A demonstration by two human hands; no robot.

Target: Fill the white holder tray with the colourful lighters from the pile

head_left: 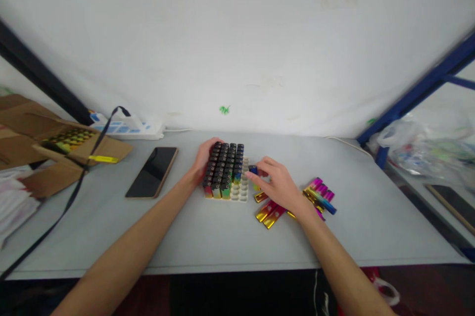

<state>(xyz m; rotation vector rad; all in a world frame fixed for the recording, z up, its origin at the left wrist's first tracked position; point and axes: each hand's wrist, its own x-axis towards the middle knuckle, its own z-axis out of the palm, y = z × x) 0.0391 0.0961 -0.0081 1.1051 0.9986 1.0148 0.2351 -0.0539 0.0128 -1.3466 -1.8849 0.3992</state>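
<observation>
A white tray (pixel 239 196) with round sockets stands on the table, its left columns filled with upright black-topped lighters (pixel 222 172). Some sockets on its right side show bare. My left hand (pixel 205 155) is wrapped round the tray's far left side, its fingers partly hidden behind the lighters. Just right of the tray, my right hand (pixel 272 180) pinches a lighter with a dark blue top (pixel 253 169). Under and beside that hand lie loose shiny lighters, some red and gold (pixel 270 214), others pink, gold and blue (pixel 322 194).
Left of the tray lies a smartphone (pixel 153 172). Farther left are an open cardboard box (pixel 107 150) holding more small items, a white power strip (pixel 143 130) and a dark strap (pixel 79 182) with a yellow tag. Clear plastic bags (pixel 408 150) sit beyond the blue frame (pixel 404 103).
</observation>
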